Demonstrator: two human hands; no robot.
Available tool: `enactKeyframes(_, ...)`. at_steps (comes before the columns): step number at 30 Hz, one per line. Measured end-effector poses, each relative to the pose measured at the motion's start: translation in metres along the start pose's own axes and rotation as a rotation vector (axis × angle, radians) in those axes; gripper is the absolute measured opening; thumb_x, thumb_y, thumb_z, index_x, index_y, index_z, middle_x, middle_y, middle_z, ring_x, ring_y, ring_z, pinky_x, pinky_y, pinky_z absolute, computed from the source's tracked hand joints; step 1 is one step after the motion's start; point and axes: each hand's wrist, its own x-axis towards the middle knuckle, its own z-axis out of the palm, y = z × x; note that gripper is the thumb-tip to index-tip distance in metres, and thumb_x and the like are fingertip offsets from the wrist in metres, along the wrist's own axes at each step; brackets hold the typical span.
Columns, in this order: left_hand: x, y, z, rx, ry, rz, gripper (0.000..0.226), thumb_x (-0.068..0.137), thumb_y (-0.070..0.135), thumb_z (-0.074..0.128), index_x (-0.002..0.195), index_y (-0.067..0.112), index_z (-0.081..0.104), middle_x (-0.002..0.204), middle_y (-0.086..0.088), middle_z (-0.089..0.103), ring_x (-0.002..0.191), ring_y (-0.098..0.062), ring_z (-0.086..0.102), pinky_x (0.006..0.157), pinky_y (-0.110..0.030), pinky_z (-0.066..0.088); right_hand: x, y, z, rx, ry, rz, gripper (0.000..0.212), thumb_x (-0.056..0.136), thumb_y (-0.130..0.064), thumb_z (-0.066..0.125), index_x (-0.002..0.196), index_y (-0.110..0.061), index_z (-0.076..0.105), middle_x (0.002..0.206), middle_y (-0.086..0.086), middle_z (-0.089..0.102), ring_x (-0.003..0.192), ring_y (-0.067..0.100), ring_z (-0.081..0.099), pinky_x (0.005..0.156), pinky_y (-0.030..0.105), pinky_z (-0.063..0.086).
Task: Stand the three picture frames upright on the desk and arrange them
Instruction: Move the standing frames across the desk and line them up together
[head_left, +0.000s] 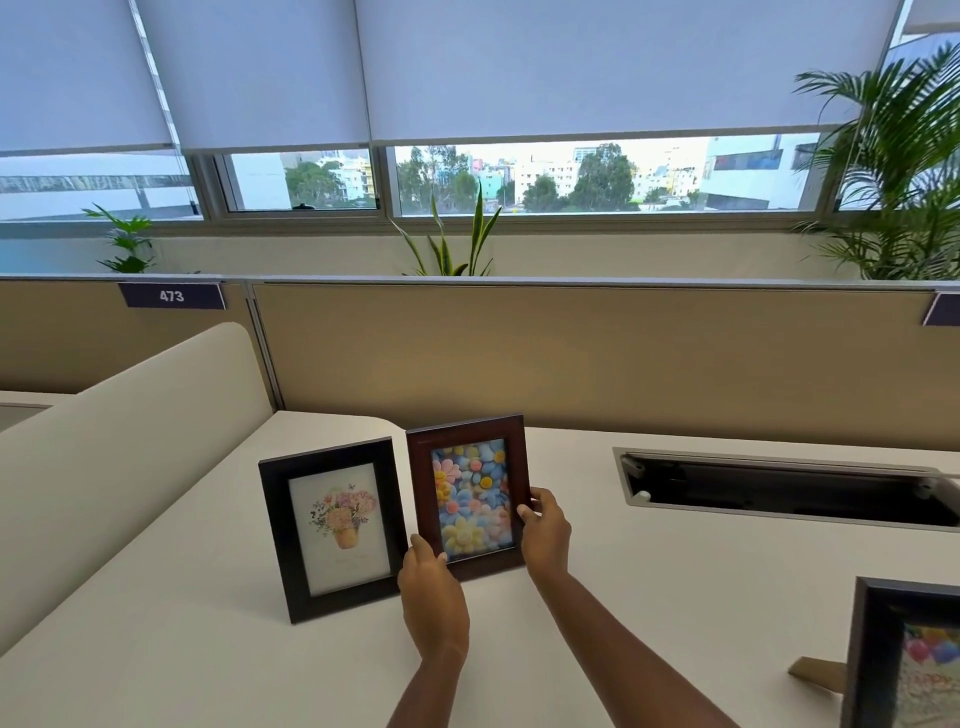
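Observation:
A black frame (332, 527) with a flower-pot print stands upright on the white desk (675, 571), left of centre. Just to its right stands a reddish-brown frame (470, 493) with a picture of colourful flowers. My left hand (431, 597) grips its lower left corner. My right hand (545, 535) grips its right edge. A third dark frame (904, 660) with a balloon picture stands at the lower right, cut off by the image edge, its brown stand (818, 673) showing beside it.
An open cable hatch (779, 488) is sunk into the desk at the right. A beige partition (571, 353) runs along the back. A curved white divider (130, 441) bounds the desk on the left. Plants stand behind the partition.

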Motion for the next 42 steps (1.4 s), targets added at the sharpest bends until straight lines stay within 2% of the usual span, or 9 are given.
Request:
enactKeyframes(6,0.0,-0.004,0.001,0.011,-0.028,-0.011,0.047,0.095,0.01,0.044,0.139,0.0,0.031,0.132,-0.018,0.053,0.124,-0.027,0.048,0.099,-0.034,0.047,-0.001,0.0,-0.001,0.008,-0.021,0.003,0.025,0.095,-0.004,0.041,0.118,-0.001,0.05,0.12,0.02,0.059,0.11,0.031,0.058,0.08,0.034,0.054)
enactKeyframes(10,-0.008,-0.004,0.004,-0.004,-0.054,-0.036,0.049,0.094,0.008,0.044,0.14,-0.001,0.029,0.138,-0.019,0.046,0.128,-0.03,0.045,0.104,-0.038,0.044,-0.004,0.003,-0.004,0.008,-0.041,0.017,0.028,0.094,-0.002,0.043,0.12,-0.001,0.049,0.121,0.019,0.06,0.111,0.031,0.058,0.081,0.033,0.053)
enactKeyframes(15,-0.022,-0.004,0.009,0.023,-0.07,-0.077,0.052,0.095,0.01,0.044,0.142,0.0,0.023,0.145,-0.018,0.037,0.13,-0.029,0.043,0.105,-0.035,0.042,-0.02,0.019,-0.016,-0.058,-0.115,0.102,0.046,0.09,0.002,0.049,0.135,-0.003,0.038,0.133,0.024,0.051,0.121,0.034,0.05,0.102,0.041,0.044)
enactKeyframes(19,-0.038,-0.005,0.013,0.032,-0.077,-0.137,0.056,0.094,0.009,0.045,0.142,-0.003,0.019,0.149,-0.02,0.029,0.133,-0.031,0.039,0.107,-0.035,0.039,-0.038,0.032,-0.031,-0.142,-0.149,0.089,0.052,0.089,0.007,0.047,0.138,-0.002,0.032,0.139,0.022,0.045,0.128,0.031,0.044,0.107,0.036,0.037)
enactKeyframes(25,-0.071,0.007,0.02,-0.018,-0.128,-0.165,0.059,0.093,0.01,0.047,0.142,-0.003,0.017,0.152,-0.02,0.023,0.135,-0.034,0.035,0.109,-0.037,0.035,-0.062,0.037,-0.049,-0.234,-0.186,0.057,0.05,0.089,0.007,0.046,0.137,-0.004,0.034,0.139,0.018,0.045,0.128,0.026,0.044,0.107,0.03,0.034)
enactKeyframes(30,-0.092,0.029,0.023,-0.102,-0.177,-0.058,0.055,0.096,0.014,0.042,0.143,0.001,0.018,0.153,-0.016,0.022,0.136,-0.03,0.034,0.109,-0.036,0.035,-0.073,0.015,-0.074,-0.204,-0.158,-0.051,0.044,0.089,0.004,0.047,0.132,-0.004,0.042,0.136,0.014,0.049,0.124,0.023,0.048,0.102,0.026,0.039)
enactKeyframes(37,-0.126,0.082,0.029,-0.252,-0.236,0.147,0.046,0.097,0.02,0.04,0.141,0.008,0.03,0.15,-0.011,0.032,0.135,-0.024,0.036,0.107,-0.032,0.036,-0.078,-0.049,-0.149,-0.138,-0.006,-0.272,0.036,0.091,0.001,0.047,0.126,-0.005,0.05,0.132,0.012,0.054,0.123,0.022,0.05,0.102,0.026,0.039)
enactKeyframes(39,-0.14,0.1,0.031,-0.306,-0.272,0.21,0.043,0.096,0.02,0.042,0.137,0.009,0.036,0.146,-0.01,0.039,0.132,-0.023,0.042,0.106,-0.031,0.038,-0.079,-0.066,-0.181,-0.137,0.057,-0.354,0.034,0.09,0.002,0.048,0.124,-0.003,0.052,0.128,0.013,0.057,0.12,0.023,0.052,0.1,0.025,0.039)
enactKeyframes(42,-0.16,0.123,0.037,-0.387,-0.348,0.314,0.038,0.095,0.02,0.045,0.131,0.01,0.045,0.138,-0.009,0.048,0.124,-0.02,0.049,0.102,-0.028,0.042,-0.079,-0.085,-0.226,-0.193,0.181,-0.491,0.031,0.09,-0.003,0.051,0.121,-0.001,0.054,0.124,0.015,0.06,0.118,0.024,0.054,0.104,0.034,0.043)
